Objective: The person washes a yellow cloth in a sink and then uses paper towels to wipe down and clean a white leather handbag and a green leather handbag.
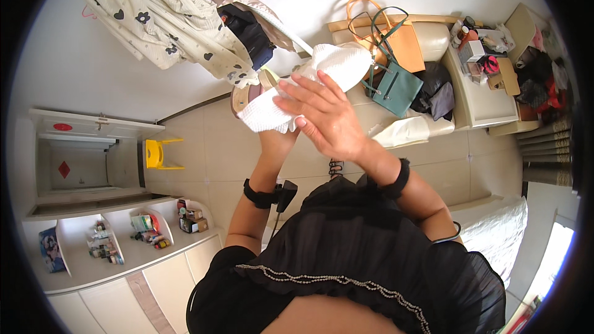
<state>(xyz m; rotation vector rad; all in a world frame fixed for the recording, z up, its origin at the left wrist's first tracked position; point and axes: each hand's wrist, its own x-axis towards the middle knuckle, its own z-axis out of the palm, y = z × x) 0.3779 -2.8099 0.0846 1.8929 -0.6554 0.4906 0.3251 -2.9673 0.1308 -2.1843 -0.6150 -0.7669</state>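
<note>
A white waffle-textured cloth (343,62) is spread across both my hands, in front of my chest. My left hand (278,137) is under the cloth, its fingers mostly hidden; whether they close on it I cannot tell. My right hand (325,116) lies on top, palm side down on the fabric, fingers stretched and slightly apart. Beyond the cloth, a light-coloured round container (240,100) shows partly. Black bands circle both wrists, and a small black device hangs at the left one.
Clothes (162,23) hang at upper left. An orange handbag (403,44) and a green handbag (398,89) rest on a cream seat. A cluttered cabinet (494,111) stands at right, a yellow stool (155,153) near the doorway, and shelves (83,273) at lower left.
</note>
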